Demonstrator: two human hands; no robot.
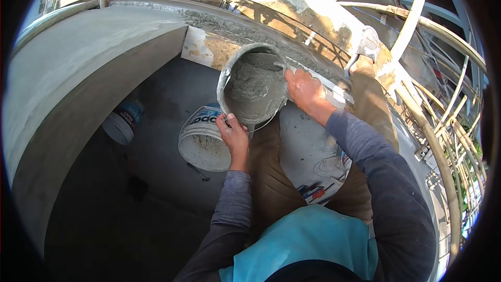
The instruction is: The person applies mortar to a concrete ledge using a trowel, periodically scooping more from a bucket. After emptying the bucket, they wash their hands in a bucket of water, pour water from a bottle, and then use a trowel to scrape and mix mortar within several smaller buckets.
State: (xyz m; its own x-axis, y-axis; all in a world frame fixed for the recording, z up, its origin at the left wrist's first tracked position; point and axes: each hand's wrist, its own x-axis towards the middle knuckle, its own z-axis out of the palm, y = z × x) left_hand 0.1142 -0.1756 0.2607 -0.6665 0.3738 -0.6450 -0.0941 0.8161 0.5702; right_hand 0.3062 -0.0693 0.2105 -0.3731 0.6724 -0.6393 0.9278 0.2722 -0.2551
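A mortar-smeared bucket [227,75] is tilted in front of me, its opening facing me. Wet grey mortar [251,84] lies inside it. My left hand [235,134] is closed on the lower left of the rim. On the right side of the rim, my right hand [307,89] has its fingers wrapped over the edge, and mortar coats the fingertips. The thin wire handle [267,124] hangs below the bucket. Just under my left hand, a white printed bucket [201,149] lies on its side with some mortar residue in it.
Another printed bucket [121,125] lies in the shade at left. A curved plastered wall [94,78] sweeps round the left. Hand tools [315,192] lie between my legs. Bamboo poles [441,162] line the right side, with a drop beyond the ledge [308,5].
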